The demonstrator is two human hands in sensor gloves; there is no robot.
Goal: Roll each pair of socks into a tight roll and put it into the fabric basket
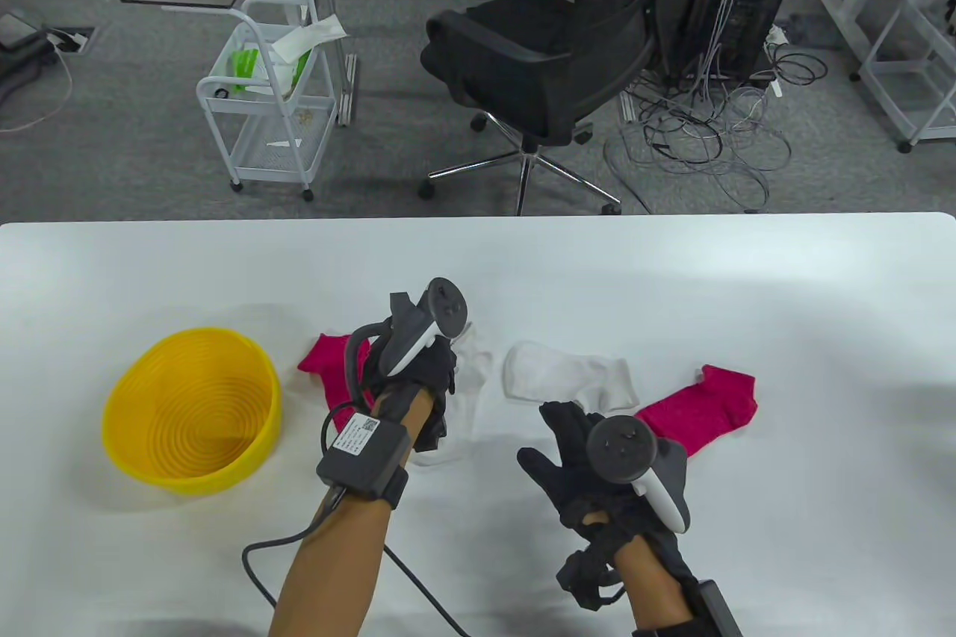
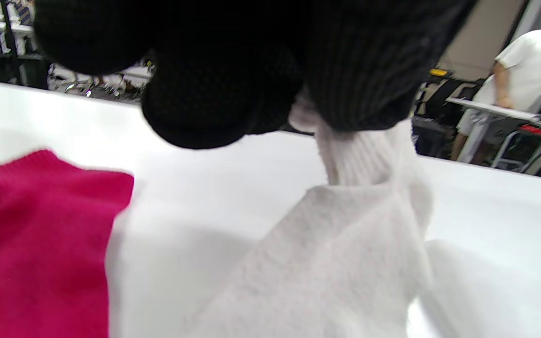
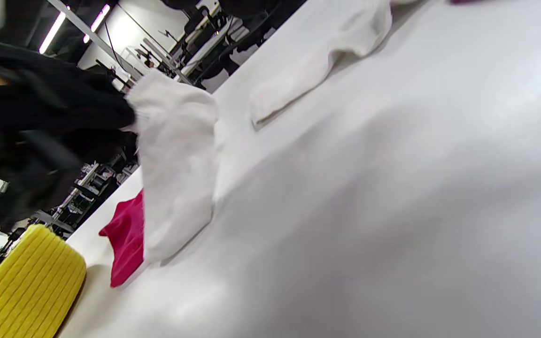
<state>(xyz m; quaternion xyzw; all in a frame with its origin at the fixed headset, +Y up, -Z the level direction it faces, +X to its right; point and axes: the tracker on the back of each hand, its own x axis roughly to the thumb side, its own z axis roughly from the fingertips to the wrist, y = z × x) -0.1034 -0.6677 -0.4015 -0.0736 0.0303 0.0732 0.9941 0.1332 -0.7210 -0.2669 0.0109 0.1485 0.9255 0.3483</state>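
My left hand pinches the ribbed cuff of a white sock between gloved fingers; the sock's cuff end is lifted and the rest trails on the table. Beneath and left of it lies a pink sock. A second white sock lies flat at the middle, and a second pink sock lies to its right. My right hand hovers with spread fingers just in front of the second white sock, holding nothing. The yellow basket stands empty at the left.
Behind the table's far edge stand a black office chair, a white wire cart and tangled cables. A cable from my left wrist trails over the table's front. In the left wrist view a person in a white shirt stands far off.
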